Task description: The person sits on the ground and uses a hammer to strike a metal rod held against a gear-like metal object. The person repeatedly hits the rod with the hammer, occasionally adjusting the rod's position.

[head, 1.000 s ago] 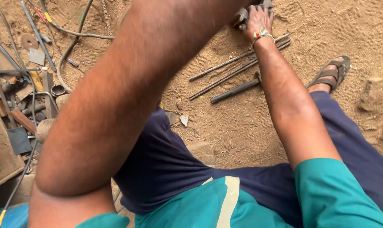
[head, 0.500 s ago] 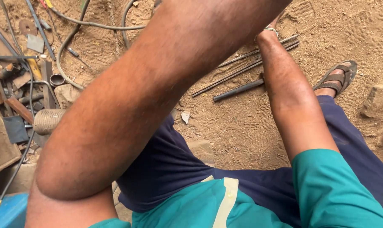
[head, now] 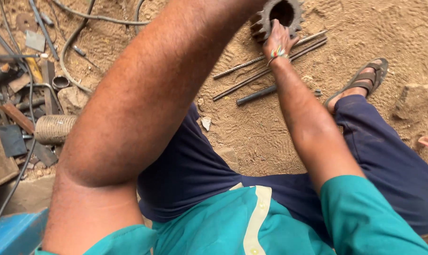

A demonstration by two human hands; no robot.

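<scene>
Since half-second-earlier frame: toothed gear [head: 279,18] now visible at top edge, above steel rods [head: 266,71] on sandy ground [head: 270,137]. Head view: right hand [head: 276,40] clamped on gear's lower rim. Left hand beyond frame, state cannot tell; forearm crosses view. Sandalled foot [head: 360,81] right of rods.

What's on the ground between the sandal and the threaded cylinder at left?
Head view: dark metal rods on bare sand between the sandal and the threaded cylinder; the forearm hides part.
</scene>
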